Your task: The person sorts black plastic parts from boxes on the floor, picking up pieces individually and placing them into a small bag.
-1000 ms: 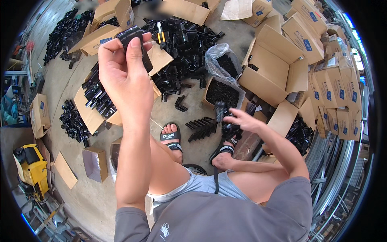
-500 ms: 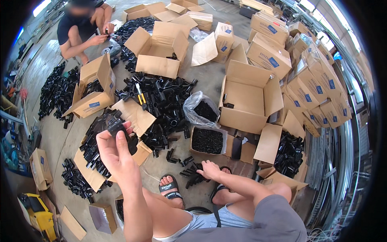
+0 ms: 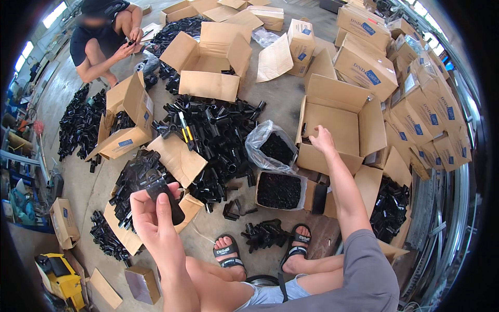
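Observation:
My left hand (image 3: 155,216) is raised in front of me and grips a black plastic connector piece (image 3: 165,193) between thumb and fingers. My right hand (image 3: 322,139) reaches forward to the front rim of a large open cardboard box (image 3: 340,122), its fingers bent over the edge; whether it holds anything is hidden. Below it stand a small box of tiny black parts (image 3: 279,190) and a clear plastic bag of black parts (image 3: 273,148). A heap of black tube connectors (image 3: 218,138) lies on the floor ahead, with yellow-handled pliers (image 3: 185,130) on it.
Another person (image 3: 106,36) crouches at the far left, working on small parts. Open cardboard boxes (image 3: 210,57) and stacked sealed cartons (image 3: 416,109) ring the concrete floor. Black parts lie in piles at left (image 3: 78,122). A yellow tool (image 3: 57,273) sits at the lower left. My sandalled feet (image 3: 260,249) are below.
My left hand has come down with the black piece from high in the view to lower left. My right hand has moved from near my feet up to the big open box.

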A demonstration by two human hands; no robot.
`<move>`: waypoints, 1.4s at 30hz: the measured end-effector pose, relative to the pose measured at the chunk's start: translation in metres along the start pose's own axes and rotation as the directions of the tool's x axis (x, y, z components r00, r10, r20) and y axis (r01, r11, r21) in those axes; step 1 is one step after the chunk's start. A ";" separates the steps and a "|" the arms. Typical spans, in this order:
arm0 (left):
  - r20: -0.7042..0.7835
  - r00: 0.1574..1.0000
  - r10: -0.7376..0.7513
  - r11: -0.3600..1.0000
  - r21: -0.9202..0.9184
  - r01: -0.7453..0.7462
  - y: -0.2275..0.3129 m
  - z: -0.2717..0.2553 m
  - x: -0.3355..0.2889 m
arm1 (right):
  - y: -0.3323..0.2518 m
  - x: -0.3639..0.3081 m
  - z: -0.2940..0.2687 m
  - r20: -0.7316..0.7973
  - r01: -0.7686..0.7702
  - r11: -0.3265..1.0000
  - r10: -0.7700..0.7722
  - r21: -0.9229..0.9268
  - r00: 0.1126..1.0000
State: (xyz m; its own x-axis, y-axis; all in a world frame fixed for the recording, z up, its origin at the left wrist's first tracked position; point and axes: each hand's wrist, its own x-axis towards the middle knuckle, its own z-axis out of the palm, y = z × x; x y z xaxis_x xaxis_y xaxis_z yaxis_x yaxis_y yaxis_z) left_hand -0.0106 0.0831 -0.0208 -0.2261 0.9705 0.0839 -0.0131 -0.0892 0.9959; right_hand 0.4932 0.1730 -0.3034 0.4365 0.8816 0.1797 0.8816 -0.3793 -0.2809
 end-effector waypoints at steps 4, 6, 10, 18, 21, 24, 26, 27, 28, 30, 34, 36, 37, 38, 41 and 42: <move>0.014 1.000 -0.018 0.997 0.072 0.017 -0.007 0.011 0.005 | 0.016 0.032 0.039 0.494 -0.112 0.991 0.062 0.073 0.867; -0.018 1.000 -0.021 0.997 0.075 0.022 -0.010 0.011 0.008 | -0.014 0.028 0.042 0.491 -0.132 0.989 0.085 0.061 0.867; 0.011 0.999 -0.031 0.999 0.014 0.031 -0.013 0.017 0.015 | -0.014 0.024 0.034 0.335 -0.200 0.968 0.140 0.153 0.932; 0.040 0.997 -0.066 0.998 0.011 0.066 -0.021 0.005 0.013 | -0.144 -0.131 -0.081 -0.015 0.517 0.764 -0.555 0.385 0.831; 0.052 0.996 -0.071 0.998 0.007 0.070 -0.013 0.008 0.009 | -0.164 -0.223 -0.069 0.169 0.661 0.593 -0.789 0.460 0.590; 0.105 0.994 -0.043 0.995 0.092 0.034 -0.012 0.005 0.004 | -0.158 -0.300 -0.032 0.435 0.737 0.588 -0.790 0.333 0.433; 0.152 0.988 0.035 0.976 0.207 -0.067 -0.011 -0.002 -0.001 | -0.156 -0.335 -0.007 0.482 0.738 0.626 -0.743 0.253 0.464; 0.162 0.987 -0.017 0.964 0.265 -0.027 -0.005 -0.007 -0.005 | -0.158 -0.343 0.004 0.524 0.732 0.660 -0.690 0.171 0.499; 0.156 0.988 -0.014 0.965 0.261 -0.028 -0.003 -0.012 -0.007 | -0.162 -0.348 0.009 0.523 0.737 0.654 -0.693 0.168 0.496; 0.121 0.992 -0.021 0.917 0.398 -0.029 -0.001 -0.021 -0.009 | -0.167 -0.358 0.016 0.551 0.647 0.759 -0.571 0.072 0.608; 0.088 0.989 0.121 0.781 0.607 -0.150 -0.005 -0.036 -0.008 | -0.213 -0.345 0.011 0.632 0.614 0.780 -0.417 -0.121 0.654; 0.100 0.983 0.156 0.767 0.615 -0.184 -0.004 -0.039 -0.007 | -0.228 -0.334 0.028 0.533 0.594 0.799 -0.463 -0.095 0.708; 0.081 0.991 0.106 0.812 0.568 -0.134 -0.003 -0.040 -0.006 | -0.235 -0.327 0.041 0.528 0.573 0.814 -0.444 -0.100 0.724; 0.068 0.996 0.055 0.853 0.516 -0.082 -0.003 -0.040 -0.004 | -0.236 -0.322 0.055 0.522 0.549 0.829 -0.423 -0.107 0.741; 0.066 0.997 -0.048 0.937 0.349 0.022 -0.011 -0.046 0.004 | -0.223 -0.320 0.095 0.541 0.529 0.843 -0.401 -0.098 0.739; 0.062 0.997 -0.039 0.938 0.346 0.015 -0.014 -0.047 0.005 | -0.223 -0.321 0.099 0.533 0.533 0.840 -0.408 -0.098 0.741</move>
State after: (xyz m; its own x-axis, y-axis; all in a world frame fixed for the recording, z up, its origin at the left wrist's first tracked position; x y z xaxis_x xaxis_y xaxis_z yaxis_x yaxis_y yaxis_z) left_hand -0.0577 0.0786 -0.0358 -0.1643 0.9853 0.0472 0.3216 0.0083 0.9469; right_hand 0.1386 0.0022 -0.3914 -0.1319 0.9579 -0.2551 0.9912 0.1238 -0.0475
